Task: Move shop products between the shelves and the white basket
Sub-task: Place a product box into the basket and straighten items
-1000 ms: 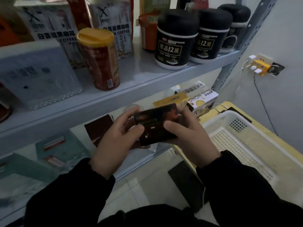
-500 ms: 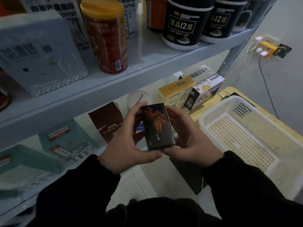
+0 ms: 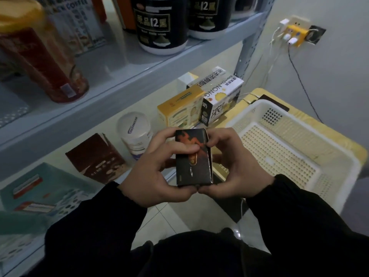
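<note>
You hold a small black box (image 3: 192,160) with an orange figure printed on its face, standing nearly upright between your left hand (image 3: 151,176) and right hand (image 3: 235,172), fingers curled round its edges. It hangs in front of the lower shelf (image 3: 123,108). The white basket (image 3: 279,156), perforated, sits just to its right on a yellow tabletop (image 3: 257,92).

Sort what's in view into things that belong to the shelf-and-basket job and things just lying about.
Job:
- black box, gripped by left hand and right hand
- white basket
- shelf stock: yellow box, white tub, brown carton, black jars, red can

Lying about:
- yellow adapter
- wall socket
</note>
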